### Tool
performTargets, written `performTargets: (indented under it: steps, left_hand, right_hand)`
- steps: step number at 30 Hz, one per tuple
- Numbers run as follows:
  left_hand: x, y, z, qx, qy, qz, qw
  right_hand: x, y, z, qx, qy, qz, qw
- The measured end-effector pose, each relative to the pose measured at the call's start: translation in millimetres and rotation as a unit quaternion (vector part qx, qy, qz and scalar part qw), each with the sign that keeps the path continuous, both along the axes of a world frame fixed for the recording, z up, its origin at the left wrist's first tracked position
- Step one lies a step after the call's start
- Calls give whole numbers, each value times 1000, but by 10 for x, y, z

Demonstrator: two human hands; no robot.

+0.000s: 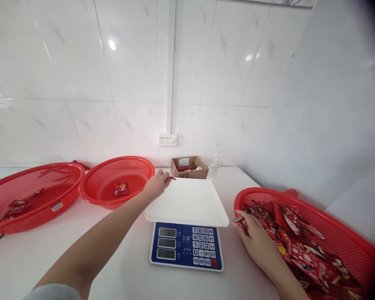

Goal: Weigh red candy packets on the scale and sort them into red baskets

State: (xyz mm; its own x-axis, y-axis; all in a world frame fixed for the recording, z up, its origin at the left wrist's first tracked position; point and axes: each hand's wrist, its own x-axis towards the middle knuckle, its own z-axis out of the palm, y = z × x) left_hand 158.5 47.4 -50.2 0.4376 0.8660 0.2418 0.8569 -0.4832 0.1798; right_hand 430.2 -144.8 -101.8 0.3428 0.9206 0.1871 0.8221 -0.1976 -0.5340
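Over the far left corner of the white scale pan (187, 202), my left hand (157, 184) pinches a small red packet (171, 178), most of it hidden by the fingers. My right hand (256, 239) is closed on another red packet (241, 223) at the near left rim of the right red basket (331, 216). Many shiny red packets (303, 254) fill that basket. The pan bears nothing. Below it the scale's blue panel (186, 246) shows three small displays and a keypad.
A round red basket (93, 175) with one red packet (120, 189) in it stands left of the scale. Farther left is a larger red basket (65, 196) with a few packets. At the back are a cardboard box (190, 166), a clear plastic bottle (214, 162) and a wall socket (168, 140).
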Motion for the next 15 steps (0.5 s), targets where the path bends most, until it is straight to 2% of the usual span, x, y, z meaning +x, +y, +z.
performTargets:
  steps: [4, 7, 9, 12, 13, 15]
  left_hand:
    - [-639, 148, 99, 4, -24, 101, 995]
    - [-979, 125, 26, -1, -34, 136, 990]
    - [-1087, 22, -82, 8, -44, 134, 990]
    - [-1098, -245, -319, 54, -73, 113, 989]
    - [-1077, -350, -414, 85, -95, 103, 986]
    - [-1023, -553, -611, 203, -185, 52, 960]
  right_hand:
    - [15, 18, -41, 2, -8, 2, 1000]
    - [47, 34, -93, 2, -19, -3, 1000]
    - [63, 38, -98, 1, -29, -7, 1000]
    - [28, 39, -17, 16, -57, -29, 998]
    - [-9, 46, 32, 25, -68, -43, 996]
    - [-130, 90, 139, 46, -77, -58, 994]
